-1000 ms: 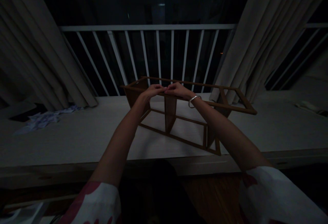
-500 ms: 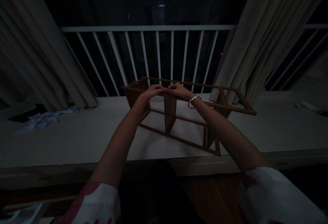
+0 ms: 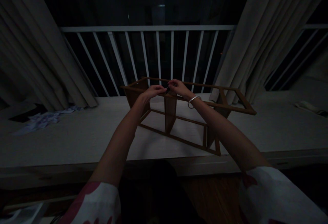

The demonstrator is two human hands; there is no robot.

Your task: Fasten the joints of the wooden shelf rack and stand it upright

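A brown wooden frame rack (image 3: pixel 230 109) with upright dividers stands on a pale ledge (image 3: pixel 77 138) in dim light. My left hand (image 3: pixel 151 91) rests on the rack's front top rail above a divider, fingers curled and pinched. My right hand (image 3: pixel 178 87), a silver bangle on its wrist, is just to the right with its fingertips pinched on a small dark thing (image 3: pixel 167 89) between the two hands. What that thing is stays too dark to name.
A white railing (image 3: pixel 146 28) with slanted bars runs behind the ledge, with curtains (image 3: pixel 258 39) on both sides. Crumpled pale paper or cloth (image 3: pixel 43 118) lies on the ledge at the left. A pale item (image 3: pixel 309 107) lies at far right. Wooden floor shows below.
My right hand has lifted a little and drawn back slightly from the left; a small dark thing now shows between the fingertips. The rack has not moved.
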